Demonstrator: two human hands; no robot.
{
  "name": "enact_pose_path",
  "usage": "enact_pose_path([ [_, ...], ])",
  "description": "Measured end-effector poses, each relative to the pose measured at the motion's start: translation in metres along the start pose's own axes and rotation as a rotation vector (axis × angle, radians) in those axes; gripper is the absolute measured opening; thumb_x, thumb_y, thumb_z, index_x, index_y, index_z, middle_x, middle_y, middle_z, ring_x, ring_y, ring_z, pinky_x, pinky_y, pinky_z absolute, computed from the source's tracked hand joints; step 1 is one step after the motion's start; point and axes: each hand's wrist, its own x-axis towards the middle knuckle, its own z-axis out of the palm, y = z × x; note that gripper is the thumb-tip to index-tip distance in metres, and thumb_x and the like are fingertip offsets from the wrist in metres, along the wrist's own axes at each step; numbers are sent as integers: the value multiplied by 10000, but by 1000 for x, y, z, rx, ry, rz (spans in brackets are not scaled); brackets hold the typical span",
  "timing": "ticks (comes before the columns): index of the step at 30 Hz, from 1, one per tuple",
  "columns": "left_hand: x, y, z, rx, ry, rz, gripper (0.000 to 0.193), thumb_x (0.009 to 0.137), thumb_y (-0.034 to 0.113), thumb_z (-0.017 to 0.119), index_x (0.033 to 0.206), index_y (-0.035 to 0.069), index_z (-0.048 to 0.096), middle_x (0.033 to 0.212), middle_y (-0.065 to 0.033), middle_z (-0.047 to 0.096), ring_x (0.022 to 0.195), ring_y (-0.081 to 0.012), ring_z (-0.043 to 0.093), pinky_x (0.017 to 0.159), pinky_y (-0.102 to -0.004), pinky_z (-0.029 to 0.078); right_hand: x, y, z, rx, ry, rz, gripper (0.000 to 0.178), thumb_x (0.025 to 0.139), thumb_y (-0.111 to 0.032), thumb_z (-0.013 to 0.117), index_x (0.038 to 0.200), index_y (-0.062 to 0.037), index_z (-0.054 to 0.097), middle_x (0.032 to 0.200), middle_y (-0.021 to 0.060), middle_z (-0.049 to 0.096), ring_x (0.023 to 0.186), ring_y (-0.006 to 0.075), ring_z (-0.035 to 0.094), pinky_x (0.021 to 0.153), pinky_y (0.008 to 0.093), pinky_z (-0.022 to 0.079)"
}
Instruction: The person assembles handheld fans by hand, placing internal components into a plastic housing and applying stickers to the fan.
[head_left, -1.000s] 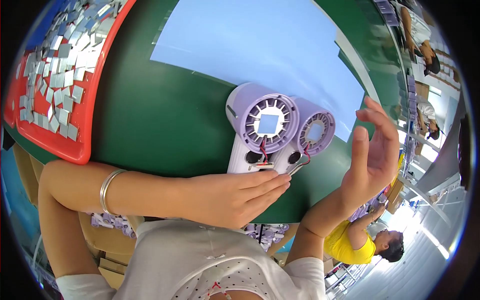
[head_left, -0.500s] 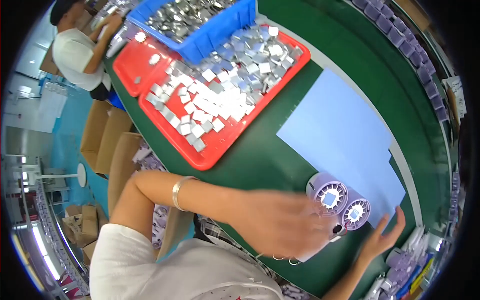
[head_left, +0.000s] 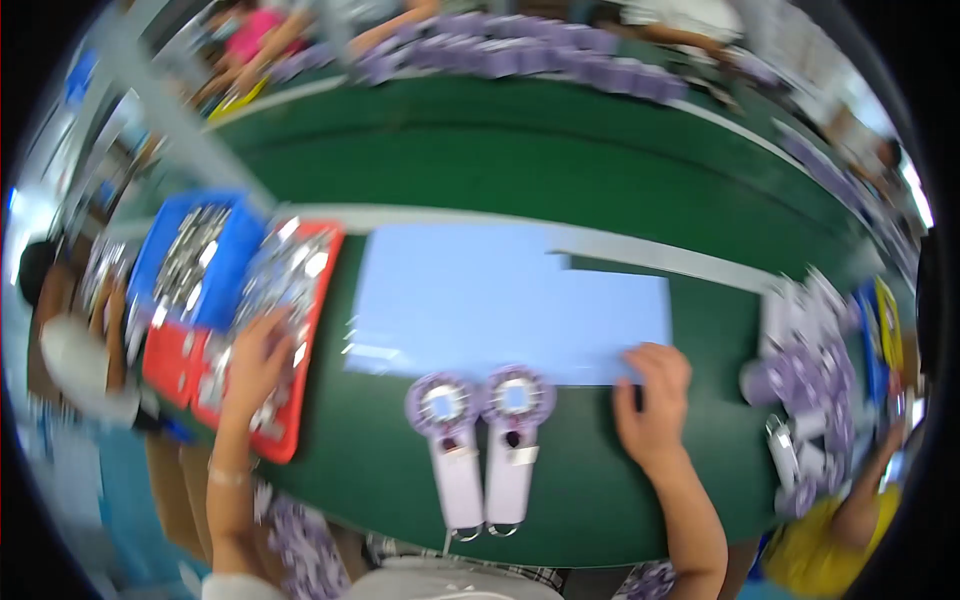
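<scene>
Two small handheld fans lie side by side on the green table in front of me: a left fan (head_left: 458,485) and a right fan (head_left: 511,480). Each has a round purple head with a pale blue square at its centre, a white handle and a metal ring at its end. My left hand (head_left: 256,368) is over a red tray (head_left: 312,370) of small silvery square pieces; blur hides whether its fingers grip one. At the lower right edge of a light blue sheet (head_left: 460,290), my right hand (head_left: 655,400) rests with thumb and fingers apart, holding nothing.
Left of the tray's far part, a blue bin (head_left: 225,270) contains shiny metal parts. A heap of purple and white fans (head_left: 805,370) lies at the right. More purple parts (head_left: 520,58) line the far side, where other people work.
The view has swung round to face the table squarely. My left hand has moved from the fans to the red tray. My right hand stays near the sheet's edge.
</scene>
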Motion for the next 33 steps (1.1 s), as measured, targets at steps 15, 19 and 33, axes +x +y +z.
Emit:
enact_pose_path([
  [15, -1, -16, -1, -56, 74, 51, 422, 804, -65, 640, 1215, 24, 601, 947, -112, 618, 753, -209, 570, 697, -335, 473, -2, -12, 0, 113, -2, 24, 289, 809, 8, 668, 1092, -27, 615, 1057, 113, 597, 1007, 316, 569, 944, 431, 414],
  [19, -2, -14, 1, -42, 112, 21, 264, 872, -33, 619, 1135, -11, 630, 1021, -121, 665, 785, -220, 598, 689, -333, 475, -6, -10, -1, 107, 5, 39, 298, 817, 4, 668, 1110, -22, 616, 1057, 118, 610, 1022, 312, 578, 933, 424, 427],
  [33, 22, 131, 1, -977, 19, -12, 151, 865, 9, 717, 1006, -43, 695, 944, -96, 720, 883, -148, 687, 814, -271, 548, 35, -41, -11, 81, 81, -105, 314, 760, 88, 660, 1067, 28, 637, 1044, 158, 658, 994, 355, 627, 953, 482, 474],
])
